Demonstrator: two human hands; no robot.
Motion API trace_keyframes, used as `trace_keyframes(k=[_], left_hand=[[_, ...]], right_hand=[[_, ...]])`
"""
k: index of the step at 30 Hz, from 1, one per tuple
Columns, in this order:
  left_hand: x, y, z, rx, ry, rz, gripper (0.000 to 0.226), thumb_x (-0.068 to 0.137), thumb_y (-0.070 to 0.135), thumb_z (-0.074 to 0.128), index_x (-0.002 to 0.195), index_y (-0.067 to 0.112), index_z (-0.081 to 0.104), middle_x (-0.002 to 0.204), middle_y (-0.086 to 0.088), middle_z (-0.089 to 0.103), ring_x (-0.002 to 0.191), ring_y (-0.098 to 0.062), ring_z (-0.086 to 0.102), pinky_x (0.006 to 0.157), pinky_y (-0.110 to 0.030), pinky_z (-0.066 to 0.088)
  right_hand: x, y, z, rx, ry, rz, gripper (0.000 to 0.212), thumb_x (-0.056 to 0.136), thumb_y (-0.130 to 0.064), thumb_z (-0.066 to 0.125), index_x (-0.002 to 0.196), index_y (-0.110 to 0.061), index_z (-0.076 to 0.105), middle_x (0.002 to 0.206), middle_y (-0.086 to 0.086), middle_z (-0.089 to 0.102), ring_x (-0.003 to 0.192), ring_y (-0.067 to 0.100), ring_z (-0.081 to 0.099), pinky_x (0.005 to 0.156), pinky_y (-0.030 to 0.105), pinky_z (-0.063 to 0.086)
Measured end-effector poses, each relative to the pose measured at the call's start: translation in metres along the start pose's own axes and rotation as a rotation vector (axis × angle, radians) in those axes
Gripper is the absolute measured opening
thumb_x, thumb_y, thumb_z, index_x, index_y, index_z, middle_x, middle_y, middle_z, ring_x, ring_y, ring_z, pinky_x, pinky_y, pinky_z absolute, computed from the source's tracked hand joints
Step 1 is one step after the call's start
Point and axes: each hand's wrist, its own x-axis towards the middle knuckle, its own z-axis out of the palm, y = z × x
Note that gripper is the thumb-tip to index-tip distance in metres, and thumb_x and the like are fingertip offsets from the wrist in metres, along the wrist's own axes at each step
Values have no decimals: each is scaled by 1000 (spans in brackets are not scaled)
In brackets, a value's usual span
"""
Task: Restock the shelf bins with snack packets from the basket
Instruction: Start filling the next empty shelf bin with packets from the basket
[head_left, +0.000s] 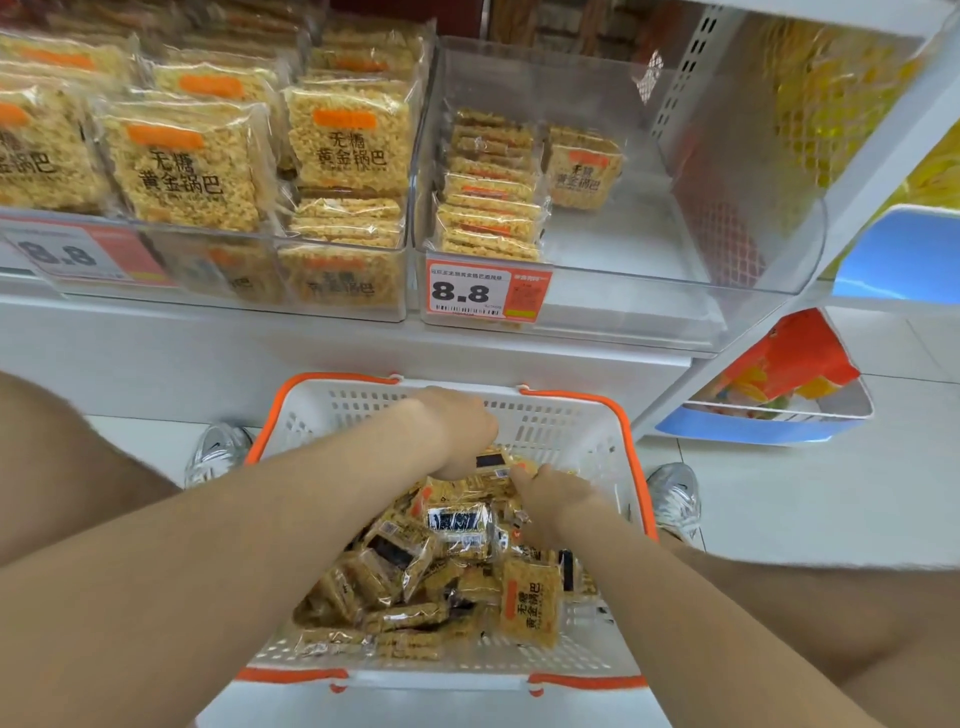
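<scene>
At the lower middle of the frame the basket (571, 421) sits on the floor between the feet, heaped with snack packets (457, 525). Both hands are down in its far end, close together. The left hand (460, 431) curls over a packet (493, 461) at the top of the heap. The right hand (558, 496) touches that packet's near edge, but its fingertips are hidden, so I cannot tell whether it grips. The step looks like gathering a stack. Best to square several packets flat between both hands, faces aligned, then lift them to the half-bare bin (649, 244) in the upper right and stand them on edge beside the row (488, 208) there.
</scene>
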Motion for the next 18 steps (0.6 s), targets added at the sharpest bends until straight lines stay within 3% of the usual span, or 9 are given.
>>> trace_keyframes(k=[2,5,9,12,15,18], left_hand=[[2,2,-1,-11,4,-1,20,102,14,48,82,19,50,87,-1,60,65,-17,54,52,-31,43],[4,3,-4,-29,1,5,27,103,12,49,76,20,46,82,-1,56,61,-16,49,51,-30,40],[0,-4,-3,-56,-1,-7,10,99,7,58,100,15,64,92,-4,60,65,-18,54,52,-31,41],[-5,-15,3,-112,-70,-24,34,96,4,68,129,13,66,120,-7,67,94,-24,67,71,-36,55],[-15,-27,6,-182,-84,-67,49,98,3,63,145,14,54,135,-9,62,117,-31,63,90,-40,54],[-23,-38,9,-264,-109,-108,67,94,5,68,155,19,42,141,-9,57,124,-35,58,98,-45,54]], right_hand=[[2,-2,-1,1,4,-8,75,98,-20,64,158,-16,20,129,16,57,111,33,63,79,40,52],[4,-3,-12,63,-16,-24,61,93,-6,65,146,-14,37,122,12,58,99,28,60,77,38,53],[0,1,-35,99,59,-25,26,91,-11,63,114,-18,55,102,4,60,90,25,60,72,36,52],[-2,8,-55,209,212,0,36,86,-24,66,121,-27,56,110,-1,65,92,23,62,72,35,54],[-10,15,-71,456,185,-50,52,83,-15,67,130,-28,52,113,-1,64,92,20,64,63,35,52],[-23,17,-81,747,216,-109,41,87,-6,63,125,-19,59,93,7,62,77,20,65,58,35,52]])
